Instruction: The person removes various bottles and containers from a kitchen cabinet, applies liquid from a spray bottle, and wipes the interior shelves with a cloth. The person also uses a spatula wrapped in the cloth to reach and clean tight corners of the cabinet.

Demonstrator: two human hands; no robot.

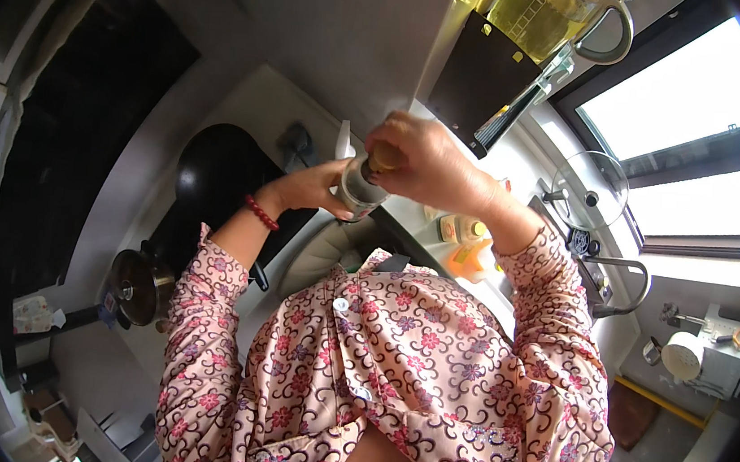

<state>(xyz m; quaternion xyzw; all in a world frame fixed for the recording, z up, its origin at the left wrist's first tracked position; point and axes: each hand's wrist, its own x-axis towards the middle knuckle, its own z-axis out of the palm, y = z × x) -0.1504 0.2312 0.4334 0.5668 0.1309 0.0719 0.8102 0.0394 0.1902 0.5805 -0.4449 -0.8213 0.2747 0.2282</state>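
My left hand [303,187], with a red bead bracelet [262,213] on its wrist, grips a small clear jar [361,197] around its side. Above the jar's mouth, my right hand [438,164] pinches a rounded brown piece [388,156], possibly a lid or stopper. A dark rim shows between that piece and the jar; whether the two touch, I cannot tell. Both hands are raised in front of my chest, over the counter's front edge. What the jar contains is not clear.
A black wok [218,164] stands left, with a lidded pot [137,288] nearer me. To the right are a squat bottle [458,229], an orange-filled container [472,261], a faucet [641,286] and a glass lid [591,186]. A glass pitcher [541,19] of yellow liquid stands beyond a dark box [484,74].
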